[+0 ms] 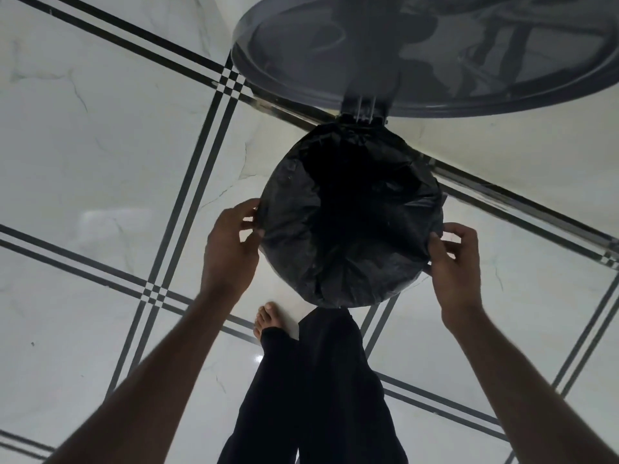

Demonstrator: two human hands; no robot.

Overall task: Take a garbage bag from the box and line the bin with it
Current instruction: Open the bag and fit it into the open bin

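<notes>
Where the person's dark trouser legs (321, 390) and one bare foot (266, 321) stood on the white tiled floor (83, 162), both forearms reached forward to the bin. The left hand (231, 244) pinched the black garbage bag (351, 219) at the rim's left side, fingers curled on the plastic. The right hand (455, 262) pinched it at the right side. The bag was spread over the round bin's mouth. Beyond, the grey lid (418, 58) stood raised on its hinge. No writing could be read.
</notes>
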